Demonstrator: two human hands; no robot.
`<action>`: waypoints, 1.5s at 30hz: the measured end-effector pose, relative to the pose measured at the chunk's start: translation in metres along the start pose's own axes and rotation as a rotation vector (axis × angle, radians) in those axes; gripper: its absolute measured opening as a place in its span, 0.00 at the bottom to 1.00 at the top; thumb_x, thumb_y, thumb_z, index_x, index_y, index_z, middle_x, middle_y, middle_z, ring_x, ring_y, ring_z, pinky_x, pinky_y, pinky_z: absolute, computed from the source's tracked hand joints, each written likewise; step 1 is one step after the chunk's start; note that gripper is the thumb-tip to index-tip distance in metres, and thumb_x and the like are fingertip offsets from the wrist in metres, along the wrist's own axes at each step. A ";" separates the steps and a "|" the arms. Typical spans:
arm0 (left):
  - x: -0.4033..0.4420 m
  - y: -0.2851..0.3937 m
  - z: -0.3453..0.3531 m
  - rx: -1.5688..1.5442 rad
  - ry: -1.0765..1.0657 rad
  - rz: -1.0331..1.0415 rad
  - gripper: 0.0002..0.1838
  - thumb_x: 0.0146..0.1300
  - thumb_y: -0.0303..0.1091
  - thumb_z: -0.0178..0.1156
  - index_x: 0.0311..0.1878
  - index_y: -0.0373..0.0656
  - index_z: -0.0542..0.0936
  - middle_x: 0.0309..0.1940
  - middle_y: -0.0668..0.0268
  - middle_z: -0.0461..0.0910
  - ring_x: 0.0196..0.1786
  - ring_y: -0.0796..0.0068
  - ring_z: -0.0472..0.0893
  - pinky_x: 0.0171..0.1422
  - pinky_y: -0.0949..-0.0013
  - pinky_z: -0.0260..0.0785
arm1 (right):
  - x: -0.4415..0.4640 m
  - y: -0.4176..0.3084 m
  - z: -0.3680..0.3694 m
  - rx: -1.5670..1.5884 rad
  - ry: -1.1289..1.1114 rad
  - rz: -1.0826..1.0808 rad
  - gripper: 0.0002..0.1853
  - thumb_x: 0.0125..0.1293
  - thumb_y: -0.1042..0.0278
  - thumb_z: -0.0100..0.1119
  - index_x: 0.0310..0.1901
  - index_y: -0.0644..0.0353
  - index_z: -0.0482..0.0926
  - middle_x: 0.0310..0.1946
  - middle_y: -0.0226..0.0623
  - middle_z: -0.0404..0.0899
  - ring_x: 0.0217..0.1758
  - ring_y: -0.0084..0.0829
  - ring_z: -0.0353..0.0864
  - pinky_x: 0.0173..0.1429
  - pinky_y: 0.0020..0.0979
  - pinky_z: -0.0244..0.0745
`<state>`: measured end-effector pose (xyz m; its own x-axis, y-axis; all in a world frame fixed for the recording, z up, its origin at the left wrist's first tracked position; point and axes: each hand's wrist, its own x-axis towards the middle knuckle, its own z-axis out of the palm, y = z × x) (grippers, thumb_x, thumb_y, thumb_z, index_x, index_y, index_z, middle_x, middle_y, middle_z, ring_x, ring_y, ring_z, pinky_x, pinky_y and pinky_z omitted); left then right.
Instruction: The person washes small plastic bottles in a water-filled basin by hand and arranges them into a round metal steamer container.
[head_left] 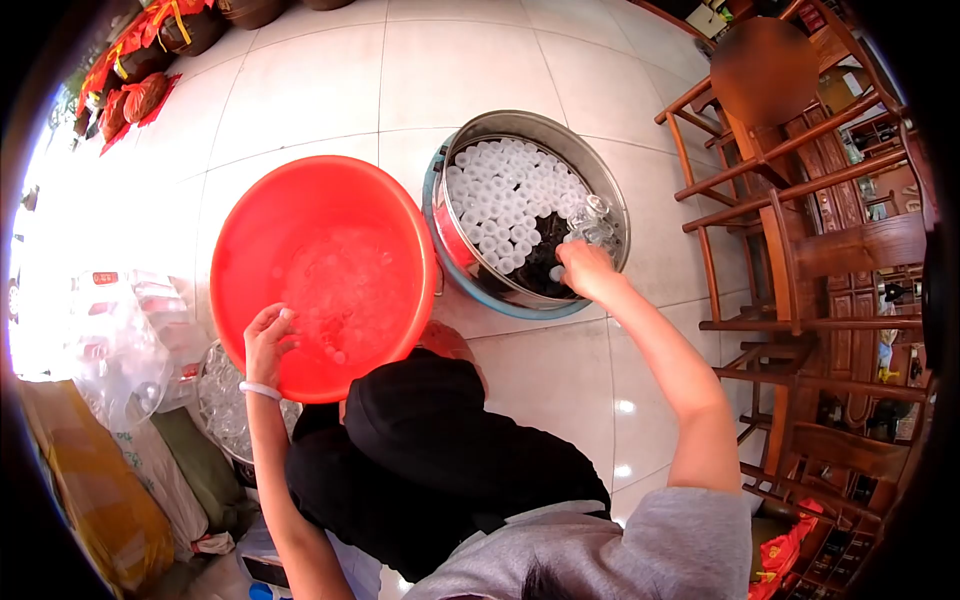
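My left hand (268,344) is over the near left rim of a red plastic basin (290,230), its fingers curled, with a small whitish piece at the fingertips. Shallow clear water and a few small pale pieces lie at the bottom of the basin. My right hand (587,268) reaches inside a round metal pot (500,122), fingers pinched close to its dark floor. A small white piece shows beside those fingertips; I cannot tell whether they grip it. Many white round cup-like pieces (500,200) stand packed in the pot, next to several clear glass pieces (596,222).
The pot sits in a blue-rimmed basin (440,255) on the tiled floor (320,80). A round container of clear glassware (222,400) and plastic-wrapped packs (120,340) stand at left. Wooden chairs (790,260) line the right; red-covered jars (145,98) stand at the far left.
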<state>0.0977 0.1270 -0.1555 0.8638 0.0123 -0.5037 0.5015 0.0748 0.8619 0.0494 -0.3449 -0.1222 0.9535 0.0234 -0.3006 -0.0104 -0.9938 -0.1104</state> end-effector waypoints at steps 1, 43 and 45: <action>0.000 0.000 -0.001 0.002 0.002 0.003 0.13 0.57 0.32 0.59 0.44 0.38 0.74 0.33 0.64 0.78 0.27 0.79 0.77 0.26 0.78 0.69 | 0.000 -0.006 -0.004 -0.047 -0.096 0.054 0.09 0.46 0.74 0.57 0.33 0.64 0.75 0.33 0.50 0.76 0.40 0.49 0.76 0.41 0.43 0.72; -0.003 0.002 0.000 0.002 -0.106 0.062 0.16 0.52 0.26 0.61 0.45 0.34 0.75 0.36 0.62 0.79 0.37 0.76 0.79 0.39 0.76 0.72 | 0.033 -0.188 -0.043 0.874 0.202 -0.527 0.10 0.51 0.75 0.61 0.36 0.64 0.75 0.32 0.36 0.76 0.26 0.26 0.75 0.34 0.25 0.71; -0.002 0.000 -0.004 -0.025 -0.169 0.072 0.15 0.53 0.26 0.61 0.45 0.35 0.75 0.37 0.63 0.79 0.36 0.77 0.79 0.40 0.76 0.72 | 0.046 -0.228 -0.013 0.788 0.077 -0.609 0.17 0.49 0.68 0.61 0.41 0.62 0.73 0.38 0.42 0.75 0.37 0.40 0.77 0.42 0.35 0.72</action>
<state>0.0959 0.1306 -0.1551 0.8941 -0.1491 -0.4223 0.4389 0.1049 0.8924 0.0993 -0.1185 -0.0985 0.8792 0.4705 0.0757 0.3166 -0.4580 -0.8307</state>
